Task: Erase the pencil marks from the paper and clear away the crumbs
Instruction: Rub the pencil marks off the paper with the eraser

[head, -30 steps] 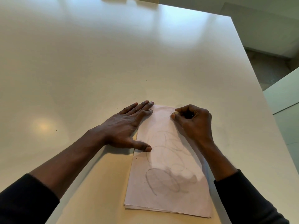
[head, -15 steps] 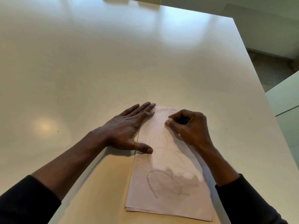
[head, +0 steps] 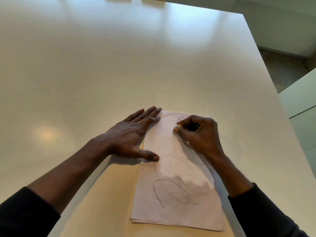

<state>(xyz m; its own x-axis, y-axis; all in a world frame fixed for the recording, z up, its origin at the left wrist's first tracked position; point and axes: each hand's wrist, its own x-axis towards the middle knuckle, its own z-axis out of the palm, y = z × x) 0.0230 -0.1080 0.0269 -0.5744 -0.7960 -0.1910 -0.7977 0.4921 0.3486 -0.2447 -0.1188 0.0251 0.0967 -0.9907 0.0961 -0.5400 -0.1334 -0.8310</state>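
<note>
Pinching eraser (head: 177, 127) on paper (head: 179, 212), left hand (head: 130, 134) flat

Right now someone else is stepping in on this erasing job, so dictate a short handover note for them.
Left hand: flat, fingers straight, pressing on the left edge of the paper.
Right hand: pinches a small pale eraser against the paper's far end.
Done: loops towards the far end look faint.
Left: the dark pencil loops at the near end are not yet erased. A few dark specks, probably crumbs, lie on the paper and the white table and need clearing.
</note>
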